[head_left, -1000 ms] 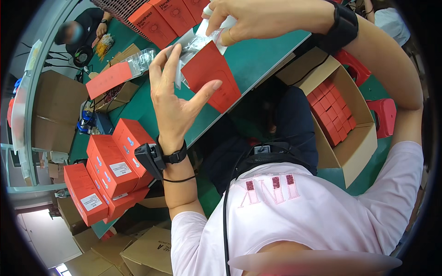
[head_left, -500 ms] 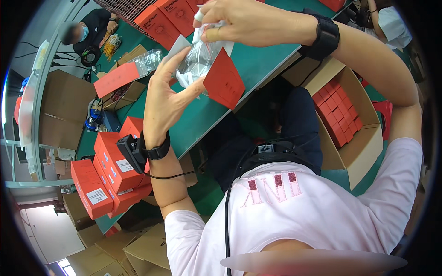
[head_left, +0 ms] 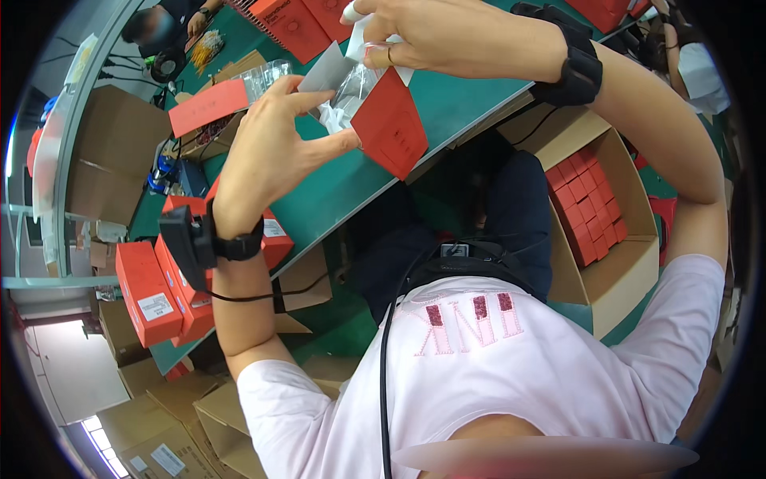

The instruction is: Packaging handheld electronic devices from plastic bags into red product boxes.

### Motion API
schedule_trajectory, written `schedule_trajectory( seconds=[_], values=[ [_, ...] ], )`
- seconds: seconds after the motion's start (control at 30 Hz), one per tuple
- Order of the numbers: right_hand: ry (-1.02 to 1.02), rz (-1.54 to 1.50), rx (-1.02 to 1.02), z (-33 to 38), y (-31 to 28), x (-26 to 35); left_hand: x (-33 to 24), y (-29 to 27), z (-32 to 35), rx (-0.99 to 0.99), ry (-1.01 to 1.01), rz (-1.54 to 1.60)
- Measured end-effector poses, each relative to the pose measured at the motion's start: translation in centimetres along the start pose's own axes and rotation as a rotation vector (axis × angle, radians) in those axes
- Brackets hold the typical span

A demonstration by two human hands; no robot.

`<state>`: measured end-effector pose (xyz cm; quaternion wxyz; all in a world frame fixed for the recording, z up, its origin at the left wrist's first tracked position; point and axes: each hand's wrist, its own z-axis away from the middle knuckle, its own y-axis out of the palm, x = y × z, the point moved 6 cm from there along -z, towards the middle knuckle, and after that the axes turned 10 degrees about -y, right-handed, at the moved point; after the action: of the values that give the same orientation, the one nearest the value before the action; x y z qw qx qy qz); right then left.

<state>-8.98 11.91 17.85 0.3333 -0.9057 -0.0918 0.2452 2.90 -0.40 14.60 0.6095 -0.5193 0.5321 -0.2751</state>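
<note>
Above the green table's near edge is a red box (head_left: 391, 128) with its flaps spread, grey-white on the inside. Crumpled clear plastic bag (head_left: 357, 83) material shows in its mouth. My left hand (head_left: 267, 152) spans the opening, fingers against a pale flap and thumb at the red flap's edge. From the right, my right hand (head_left: 471, 44) reaches over the box with bent fingers pinched at the top of the bag. The fingertips partly cover what they grip. Both wrists wear black straps, and a black device (head_left: 187, 243) sits on the left one.
Red boxes (head_left: 148, 295) are stacked at the table's left end; more red boxes (head_left: 291, 28) stand at the back. A carton (head_left: 622, 271) of small red boxes is at my right. Behind my left hand lies a red packet (head_left: 209, 108) with clear plastic. People sit across and at upper right.
My left hand has shifted left and its fingers have spread wider around the box's mouth. The plastic now sits lower between the flaps, and my right hand is closer to them.
</note>
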Motion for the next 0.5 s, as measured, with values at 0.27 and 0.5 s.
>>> schedule_trajectory(
  seconds=[0.27,0.5],
  values=[
    [0.165,-0.349,0.463,-0.4,0.3,-1.5,-0.1,0.0,-1.5,0.088,-0.041,-0.111],
    [-0.109,-0.092,0.325,-0.7,-0.5,0.1,-1.6,1.2,-2.6,0.162,-0.194,0.055]
  ],
)
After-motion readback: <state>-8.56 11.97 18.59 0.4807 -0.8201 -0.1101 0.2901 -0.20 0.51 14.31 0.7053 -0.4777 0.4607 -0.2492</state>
